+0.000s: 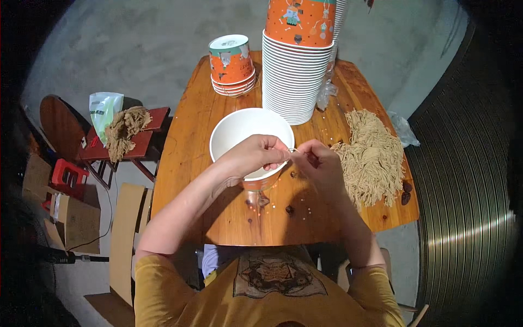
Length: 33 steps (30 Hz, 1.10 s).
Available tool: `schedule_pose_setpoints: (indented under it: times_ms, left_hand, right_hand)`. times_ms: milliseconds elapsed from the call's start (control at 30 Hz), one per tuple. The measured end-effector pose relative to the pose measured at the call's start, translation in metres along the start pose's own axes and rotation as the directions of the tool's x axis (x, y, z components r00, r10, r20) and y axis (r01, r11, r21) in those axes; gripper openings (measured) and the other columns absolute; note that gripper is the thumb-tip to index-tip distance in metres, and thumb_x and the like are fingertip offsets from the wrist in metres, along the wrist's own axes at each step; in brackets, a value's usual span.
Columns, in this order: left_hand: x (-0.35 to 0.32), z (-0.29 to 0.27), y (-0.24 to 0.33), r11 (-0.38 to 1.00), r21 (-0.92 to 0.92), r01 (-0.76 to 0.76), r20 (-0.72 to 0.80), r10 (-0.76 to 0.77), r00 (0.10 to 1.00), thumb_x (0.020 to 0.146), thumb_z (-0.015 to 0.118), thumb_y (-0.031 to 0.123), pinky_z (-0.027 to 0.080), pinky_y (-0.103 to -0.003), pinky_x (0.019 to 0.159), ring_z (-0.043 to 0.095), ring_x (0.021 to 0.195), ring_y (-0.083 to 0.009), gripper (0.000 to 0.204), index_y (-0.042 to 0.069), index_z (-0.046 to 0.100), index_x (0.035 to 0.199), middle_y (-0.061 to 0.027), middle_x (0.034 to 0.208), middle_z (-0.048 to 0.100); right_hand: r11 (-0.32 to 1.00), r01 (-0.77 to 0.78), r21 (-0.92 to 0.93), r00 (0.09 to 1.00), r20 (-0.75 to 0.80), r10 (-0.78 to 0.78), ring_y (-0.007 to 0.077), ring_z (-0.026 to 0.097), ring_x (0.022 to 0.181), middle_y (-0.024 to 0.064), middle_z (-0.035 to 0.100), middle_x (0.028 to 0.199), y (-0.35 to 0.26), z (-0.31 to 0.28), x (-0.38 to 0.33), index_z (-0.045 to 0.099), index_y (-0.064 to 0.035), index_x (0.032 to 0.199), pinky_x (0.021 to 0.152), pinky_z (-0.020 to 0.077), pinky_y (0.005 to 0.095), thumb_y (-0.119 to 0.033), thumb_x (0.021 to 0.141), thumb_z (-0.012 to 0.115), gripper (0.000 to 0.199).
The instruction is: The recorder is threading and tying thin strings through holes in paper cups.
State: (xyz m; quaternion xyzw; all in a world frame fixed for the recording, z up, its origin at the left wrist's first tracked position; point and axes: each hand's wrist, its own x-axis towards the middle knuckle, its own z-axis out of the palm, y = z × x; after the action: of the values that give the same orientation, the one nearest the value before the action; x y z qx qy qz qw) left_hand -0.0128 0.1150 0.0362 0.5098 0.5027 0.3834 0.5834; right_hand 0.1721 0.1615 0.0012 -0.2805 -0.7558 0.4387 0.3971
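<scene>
My left hand (260, 153) is over the near right rim of a white-lined paper bucket (224, 131), its thumb and forefinger pinched together. Close beside it on the right, my right hand (322, 166) also pinches. Between the fingertips shows a small loop of thin pale string (293, 149), which both hands seem to hold; the rest of it is hidden by the fingers. Just to the right of my right hand lies a heap of beige strings (370, 158) on the wooden table (239, 226).
A tall stack of nested paper buckets (294, 82) stands behind the open one. A shorter upside-down orange stack (232, 65) is at the back left. Small white beads (273, 207) dot the table. On the left, a red bench (155, 122) bears more beige strings (128, 128).
</scene>
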Motion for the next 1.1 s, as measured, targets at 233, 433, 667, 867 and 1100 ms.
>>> schedule_pose_setpoints:
  times_ms: [233, 433, 667, 867, 1100]
  left_hand:
    - [0.005, -0.005, -0.005, 0.989, -0.138, 0.056, 0.051, -0.049, 0.997, 0.086, 0.057, 0.006, 0.040, -0.017, 0.056, 0.049, 0.062, -0.0043, 0.006, 0.002, 0.060, 0.089, 0.0007, 0.074, 0.057]
    - [0.001, -0.002, 0.001, 0.953, -0.252, 0.171, 0.031, -0.168, 0.985, 0.087, 0.056, 0.003, 0.044, -0.015, 0.058, 0.053, 0.064, -0.0039, 0.008, 0.004, 0.058, 0.094, -0.0014, 0.084, 0.061]
    - [0.000, -0.002, 0.002, 0.991, -0.068, 0.114, 0.033, -0.112, 0.993, 0.079, 0.057, -0.002, 0.044, -0.019, 0.065, 0.051, 0.071, -0.0072, 0.021, 0.004, 0.051, 0.098, -0.0007, 0.083, 0.053]
    - [-0.001, 0.003, 0.001, 0.999, -0.028, -0.034, 0.019, 0.034, 0.999, 0.071, 0.055, -0.005, 0.041, -0.021, 0.062, 0.049, 0.069, -0.0100, 0.030, 0.001, 0.047, 0.099, -0.0028, 0.080, 0.050]
    - [-0.007, 0.007, -0.004, 0.939, 0.277, -0.202, -0.040, 0.221, 0.974, 0.077, 0.054, -0.002, 0.043, -0.025, 0.073, 0.050, 0.078, -0.0119, 0.026, 0.003, 0.045, 0.101, -0.0028, 0.084, 0.051]
  right_hand:
    - [0.999, 0.044, -0.014, 0.993, -0.106, -0.045, 0.0047, 0.045, 0.055, 0.0000, 0.050, 0.064, 0.000, 0.022, -0.015, 0.054, -0.0050, 0.081, 0.050, 0.0375, 0.0216, -0.010, 0.082, 0.067, 0.014]
    - [0.977, 0.190, -0.094, 0.971, -0.131, -0.202, 0.0046, 0.047, 0.055, 0.0006, 0.049, 0.062, -0.002, 0.031, -0.017, 0.055, -0.0050, 0.084, 0.050, 0.0381, 0.0215, -0.008, 0.082, 0.065, 0.011]
    - [0.873, -0.293, 0.391, 0.947, -0.010, 0.322, 0.0046, 0.049, 0.057, -0.0005, 0.055, 0.066, -0.001, 0.005, -0.014, 0.058, -0.0049, 0.088, 0.050, 0.0410, 0.0206, -0.019, 0.088, 0.061, 0.015]
    - [0.976, -0.146, 0.163, 0.987, -0.043, 0.155, 0.0050, 0.050, 0.057, -0.0006, 0.056, 0.067, 0.006, 0.006, -0.012, 0.057, -0.0055, 0.094, 0.054, 0.0416, 0.0213, -0.019, 0.086, 0.063, 0.016]
    - [0.993, 0.060, -0.100, 0.991, -0.110, -0.071, 0.0014, 0.036, 0.055, -0.0066, 0.044, 0.058, -0.011, 0.016, -0.014, 0.060, -0.0057, 0.091, 0.049, 0.0297, 0.0203, -0.014, 0.083, 0.066, 0.013]
